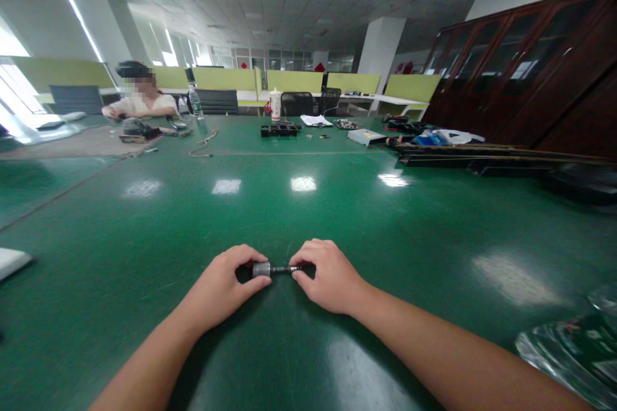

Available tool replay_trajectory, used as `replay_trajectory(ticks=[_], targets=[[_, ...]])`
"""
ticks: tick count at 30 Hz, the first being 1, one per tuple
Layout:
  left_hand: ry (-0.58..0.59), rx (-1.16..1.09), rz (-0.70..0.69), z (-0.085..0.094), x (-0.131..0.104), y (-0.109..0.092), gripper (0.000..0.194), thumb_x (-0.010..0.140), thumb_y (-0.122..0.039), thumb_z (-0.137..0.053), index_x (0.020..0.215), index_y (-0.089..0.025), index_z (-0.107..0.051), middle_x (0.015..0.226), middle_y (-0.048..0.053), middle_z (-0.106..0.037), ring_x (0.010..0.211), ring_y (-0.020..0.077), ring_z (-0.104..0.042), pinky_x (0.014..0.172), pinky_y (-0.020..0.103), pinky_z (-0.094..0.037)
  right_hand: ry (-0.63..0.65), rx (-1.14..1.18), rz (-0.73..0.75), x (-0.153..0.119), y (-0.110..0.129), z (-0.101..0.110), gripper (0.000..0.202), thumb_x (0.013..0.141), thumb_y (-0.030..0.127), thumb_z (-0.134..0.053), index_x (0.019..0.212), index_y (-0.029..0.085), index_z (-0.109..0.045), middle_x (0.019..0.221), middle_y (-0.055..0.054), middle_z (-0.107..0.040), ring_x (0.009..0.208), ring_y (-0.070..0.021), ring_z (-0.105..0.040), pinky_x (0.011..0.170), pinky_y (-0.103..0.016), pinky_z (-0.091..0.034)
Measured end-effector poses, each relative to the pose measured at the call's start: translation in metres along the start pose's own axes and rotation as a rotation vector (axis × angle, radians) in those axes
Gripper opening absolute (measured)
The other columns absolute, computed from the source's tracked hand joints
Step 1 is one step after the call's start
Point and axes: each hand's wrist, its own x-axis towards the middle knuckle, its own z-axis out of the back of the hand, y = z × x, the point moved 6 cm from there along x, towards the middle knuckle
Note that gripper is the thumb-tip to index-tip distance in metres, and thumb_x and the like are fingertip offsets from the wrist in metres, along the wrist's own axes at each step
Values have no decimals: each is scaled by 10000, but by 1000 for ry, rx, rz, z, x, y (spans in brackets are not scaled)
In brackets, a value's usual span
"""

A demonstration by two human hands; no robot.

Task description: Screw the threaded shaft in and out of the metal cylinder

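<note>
Between my two hands lies a small metal part: a short grey cylinder (261, 269) with a thin dark shaft (280, 270) running out to the right. Its exact kind I cannot make out. My left hand (226, 282) has thumb and fingers around the grey cylinder. The thumb and fingers of my right hand (328, 273) pinch the far end of the shaft, where a short bright piece shows. The part is level, at or just above the green tabletop (289, 218); whether it touches is unclear. My fingers hide both of its ends in part.
A large clear bottle (569, 353) lies at the lower right. Long black bars (463, 157) and a white box (366, 137) are at the far right. A black device (279, 130) and a white bottle (275, 104) stand farther back. Another person (142, 99) sits at the far left.
</note>
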Motion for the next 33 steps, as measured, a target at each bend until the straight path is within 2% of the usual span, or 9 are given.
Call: replay_trajectory(ticks=[10,16,27,33], targets=[[-16,14,28,2,0,5,188,822,-350,-663,952,-215,-672,951,22,-702,900,226,-640,832,344,-479,-83,-98,-162,3,-18,11,100,776,182,-640,829,221,-716,844,-18,-686,830,-177,-590,767,-314,-391],[-17,12,23,2,-1,5,176,824,-338,-664,949,-215,-668,954,23,-702,902,225,-639,837,342,-476,-58,-51,-84,4,-12,7,99,758,166,-661,827,218,-710,834,-17,-683,818,-174,-583,758,-308,-402],[-19,-14,14,2,0,6,179,816,-334,-672,953,-220,-667,946,14,-693,896,216,-632,830,337,-470,-62,12,-27,3,-8,4,111,766,158,-676,852,220,-709,849,-8,-687,832,-173,-591,798,-332,-402],[-14,-62,-18,-7,-3,-3,226,732,-213,-728,948,-220,-659,920,1,-668,872,198,-611,790,304,-465,13,170,43,2,3,-5,201,772,176,-723,965,223,-695,820,3,-684,787,-150,-596,782,-304,-415]])
